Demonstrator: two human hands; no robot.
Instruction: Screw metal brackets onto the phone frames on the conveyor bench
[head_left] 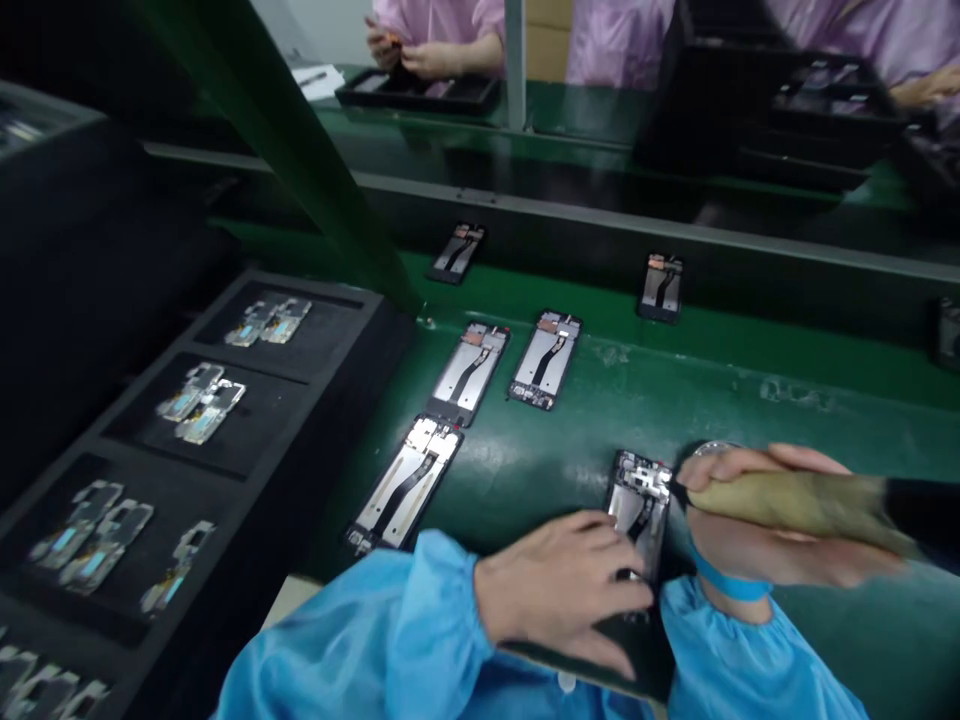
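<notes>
My left hand [568, 590] lies over the lower part of a phone assembly [645, 495], fingers spread and stretched out. The phone's back is uncovered, showing a silver plate and black flex cable; its lower end is partly hidden under my fingers. Just right of it, my right hand [780, 560] is closed around an electric screwdriver [795, 505] with a yellowish, motion-blurred body. The tool's narrow dark end points at the phone's upper right corner; I cannot tell whether it touches. A blue wrist strap [731, 578] circles my right wrist.
Left of my hands are phone assemblies [405, 485], [469, 372], [546, 358] on the green bench [525, 470]. Others [456, 252], [661, 287] lie farther back. A black tray [259, 470] holds circuit boards [211, 405]. A green post [300, 150] slants overhead. Co-workers [442, 50] sit opposite.
</notes>
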